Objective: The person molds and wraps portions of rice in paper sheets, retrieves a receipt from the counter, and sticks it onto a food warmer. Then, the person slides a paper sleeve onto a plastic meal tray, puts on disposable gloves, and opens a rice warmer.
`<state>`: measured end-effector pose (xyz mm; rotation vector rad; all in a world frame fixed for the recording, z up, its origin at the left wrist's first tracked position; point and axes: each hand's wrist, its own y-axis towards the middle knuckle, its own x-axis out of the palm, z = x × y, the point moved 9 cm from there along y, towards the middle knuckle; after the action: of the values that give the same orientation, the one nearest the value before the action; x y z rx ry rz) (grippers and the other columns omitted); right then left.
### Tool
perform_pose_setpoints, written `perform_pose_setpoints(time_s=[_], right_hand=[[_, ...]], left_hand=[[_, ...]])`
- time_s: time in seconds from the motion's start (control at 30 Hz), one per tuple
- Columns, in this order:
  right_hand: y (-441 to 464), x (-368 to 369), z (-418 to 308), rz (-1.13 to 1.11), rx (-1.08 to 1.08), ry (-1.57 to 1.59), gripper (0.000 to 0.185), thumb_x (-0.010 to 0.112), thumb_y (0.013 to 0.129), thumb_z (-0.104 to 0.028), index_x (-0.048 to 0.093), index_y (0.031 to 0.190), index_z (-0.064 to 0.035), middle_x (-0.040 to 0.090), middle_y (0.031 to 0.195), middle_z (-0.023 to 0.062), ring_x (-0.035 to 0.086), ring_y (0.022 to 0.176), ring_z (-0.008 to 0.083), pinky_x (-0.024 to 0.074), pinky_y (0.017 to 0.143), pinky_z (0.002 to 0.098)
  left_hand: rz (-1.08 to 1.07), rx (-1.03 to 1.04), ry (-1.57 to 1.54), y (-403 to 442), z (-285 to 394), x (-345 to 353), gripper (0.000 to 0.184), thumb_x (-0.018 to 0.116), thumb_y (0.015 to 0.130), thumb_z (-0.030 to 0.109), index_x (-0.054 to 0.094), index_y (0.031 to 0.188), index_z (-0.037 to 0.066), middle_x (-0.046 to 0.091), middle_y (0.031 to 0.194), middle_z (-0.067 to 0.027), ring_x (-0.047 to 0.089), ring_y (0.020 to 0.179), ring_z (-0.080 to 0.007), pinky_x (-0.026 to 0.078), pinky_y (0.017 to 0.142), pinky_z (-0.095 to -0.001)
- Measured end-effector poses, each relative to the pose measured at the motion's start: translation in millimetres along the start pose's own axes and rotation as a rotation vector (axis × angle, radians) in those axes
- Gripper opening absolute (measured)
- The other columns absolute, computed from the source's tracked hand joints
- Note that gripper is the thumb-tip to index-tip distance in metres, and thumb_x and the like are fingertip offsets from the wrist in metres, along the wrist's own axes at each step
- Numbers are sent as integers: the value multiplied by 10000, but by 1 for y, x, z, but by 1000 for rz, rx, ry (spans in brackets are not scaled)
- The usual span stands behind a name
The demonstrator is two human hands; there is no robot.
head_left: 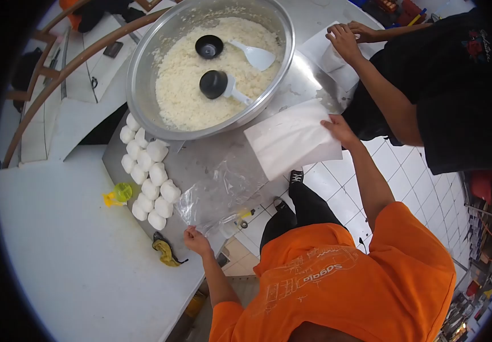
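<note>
Right hand (341,130) clamped on white paper (291,139); left hand (199,240) pinching clear plastic (220,185). White bundles (150,190) apparently done; much rice (182,105) remaining.

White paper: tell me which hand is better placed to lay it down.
Probably the right hand: it holds the white paper near one edge, while the left hand appears to pinch clear plastic.

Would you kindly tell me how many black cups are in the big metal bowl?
2. One black cup sits on the rice, left of the white paddle; the other black cup is lower in view, beside a white handle. Rice could hide more.
</note>
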<state>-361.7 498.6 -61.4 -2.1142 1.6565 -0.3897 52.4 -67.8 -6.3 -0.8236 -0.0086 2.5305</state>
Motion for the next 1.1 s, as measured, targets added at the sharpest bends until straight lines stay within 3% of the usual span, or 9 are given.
perform_pose_setpoints(time_s=[0.27,0.4,0.5,0.57,0.63,0.83,1.0,1.07,1.1], right_hand=[[-27,65,-10,50,6,-66,315,658,970,-181,671,1166,66,725,1041,124,685,902,209,536,841,353],[-18,110,-57,299,-279,-782,395,708,899,-210,651,1193,48,678,1123,258,650,1037,395,489,949,484],[-65,160,-115,638,-619,-1094,388,725,866,-183,634,1193,6,626,1146,218,596,1080,377,461,967,479],[-65,218,-95,368,-877,-1008,374,737,858,-191,623,1177,-32,576,1165,203,565,1069,384,453,924,478],[-65,265,-75,130,-729,-996,367,741,871,-219,622,1167,-37,568,1182,191,551,1093,365,449,909,481],[-77,290,-62,228,-908,-1121,291,722,899,-242,613,1102,-63,554,1152,145,521,1112,324,441,888,475],[-74,296,-64,274,-935,-1166,235,717,903,-242,599,1009,-68,570,1058,131,546,1031,326,442,849,471],[-73,294,-66,275,-942,-1122,222,714,908,-237,602,998,-68,564,1053,140,554,991,338,456,812,467],[-72,293,-66,277,-943,-1099,216,713,911,-235,604,993,-67,561,1050,144,558,971,344,462,793,465]], left_hand=[[138,-379,-457,-59,-65,-60,116,504,1022,104,543,1124,63,590,895,-35,548,742,-120,442,615,-258],[203,-443,-493,-69,-110,-103,149,495,986,63,563,1117,82,543,852,-11,510,716,-109,430,622,-270],[252,-490,-621,-83,-131,-131,135,501,992,118,597,1084,94,494,796,16,447,679,-87,369,588,-261],[318,-525,-700,-91,-129,-149,140,508,998,164,616,1059,99,472,773,32,420,664,-80,339,578,-252],[382,-550,-761,-102,-129,-162,159,518,1001,207,632,1037,102,463,768,44,407,657,-81,324,577,-243],[385,-239,-670,-111,-64,-201,189,554,992,253,643,998,86,474,760,74,418,644,-83,352,578,-259],[-652,-22,419,-141,28,-75,483,669,937,480,641,1064,14,680,950,-116,637,767,-191,497,684,-332],[-808,3,744,-153,14,-5,676,771,818,580,639,1165,16,696,1088,-216,700,882,-288,537,787,-391],[-769,73,549,-149,13,33,746,796,782,595,626,1216,12,696,1102,-224,700,922,-318,538,830,-418]])
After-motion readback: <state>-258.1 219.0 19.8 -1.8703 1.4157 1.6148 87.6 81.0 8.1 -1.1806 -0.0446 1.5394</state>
